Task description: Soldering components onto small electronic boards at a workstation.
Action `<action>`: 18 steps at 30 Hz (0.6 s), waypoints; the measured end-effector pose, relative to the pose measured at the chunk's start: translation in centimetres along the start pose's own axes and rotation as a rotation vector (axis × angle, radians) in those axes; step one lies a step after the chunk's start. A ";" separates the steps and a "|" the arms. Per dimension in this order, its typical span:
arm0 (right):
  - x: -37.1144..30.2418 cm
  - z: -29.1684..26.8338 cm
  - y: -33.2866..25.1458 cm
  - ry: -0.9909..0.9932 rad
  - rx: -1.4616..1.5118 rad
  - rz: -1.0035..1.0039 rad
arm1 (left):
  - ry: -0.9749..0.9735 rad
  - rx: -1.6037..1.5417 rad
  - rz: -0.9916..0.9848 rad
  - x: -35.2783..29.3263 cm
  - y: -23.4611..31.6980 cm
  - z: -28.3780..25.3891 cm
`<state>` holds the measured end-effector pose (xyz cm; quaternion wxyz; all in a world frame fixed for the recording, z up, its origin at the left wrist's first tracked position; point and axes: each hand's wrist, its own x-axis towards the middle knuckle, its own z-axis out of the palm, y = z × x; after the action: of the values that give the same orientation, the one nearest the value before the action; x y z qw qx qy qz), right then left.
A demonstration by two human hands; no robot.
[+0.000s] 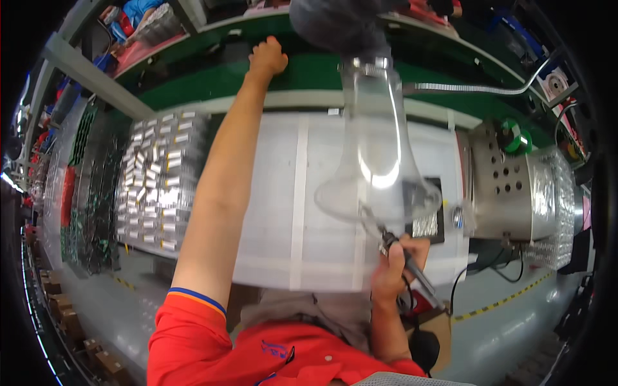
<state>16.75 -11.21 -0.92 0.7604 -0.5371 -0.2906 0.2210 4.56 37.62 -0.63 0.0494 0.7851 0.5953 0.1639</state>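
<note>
My left arm stretches far forward over the green conveyor belt [309,78]. At its end, my left hand [267,58] is closed with the fingers curled; whatever they may hold is hidden. Low at the right, my right hand [398,267] grips a soldering iron [415,273] with a dark handle. Its tip points up and to the left, beneath the flared mouth of a clear fume hood [373,148]. A dark flat pad with a silvery patch [425,225] lies just beyond the right hand, partly behind the hood's rim.
Stacked clear trays of small white and silvery parts [154,180] stand at the left of the white worktop [267,193]. At the right are a perforated metal box [505,180] and a green spool [516,136]. A flexible metal arm [470,88] crosses above the belt. Another person [125,22] works beyond it.
</note>
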 end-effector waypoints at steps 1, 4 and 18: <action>0.0 0.0 0.0 0.005 -0.014 -0.041 | -0.004 -0.067 0.008 -1.6 0.0 -1.1; -0.2 0.1 0.2 0.048 0.038 0.004 | -0.023 -0.078 0.068 -8.1 0.6 -5.8; -0.2 0.6 0.0 0.105 0.045 -0.053 | -0.230 -0.657 0.472 -38.6 6.0 -9.3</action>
<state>16.14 -10.95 -0.76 0.7922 -0.5228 -0.2591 0.1788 -2.09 -1.91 2.08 0.3242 0.8557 0.3056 0.2633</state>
